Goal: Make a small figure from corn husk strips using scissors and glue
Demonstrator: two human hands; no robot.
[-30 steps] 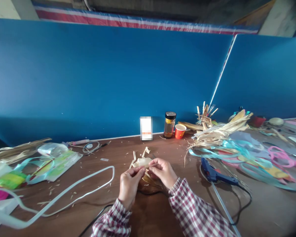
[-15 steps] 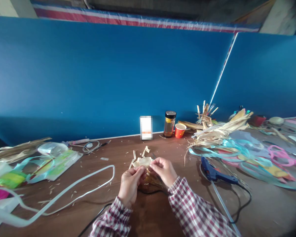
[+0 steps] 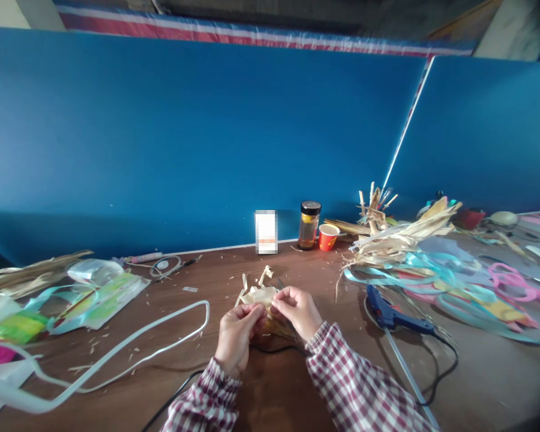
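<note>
Over the brown table (image 3: 261, 396), both my hands pinch a pale dried corn husk piece (image 3: 261, 294) between them. My left hand (image 3: 235, 338) grips its near left edge with closed fingers. My right hand (image 3: 297, 310) holds the right edge, thumb and forefinger pressed together. Loose husk strips stick up just behind the piece. Below my hands lies a darker brownish bundle, mostly hidden. Both sleeves are red and white checked.
A blue glue gun (image 3: 392, 314) with black cord lies to the right. Behind it are a husk pile (image 3: 396, 240) and coloured ribbons (image 3: 459, 288). A jar (image 3: 309, 225) and red cup (image 3: 328, 237) stand by the blue partition. A white cable loop (image 3: 162, 336) and plastic bags (image 3: 94, 294) lie left.
My hands have barely shifted, still working the husk piece; the view has tilted up a touch.
</note>
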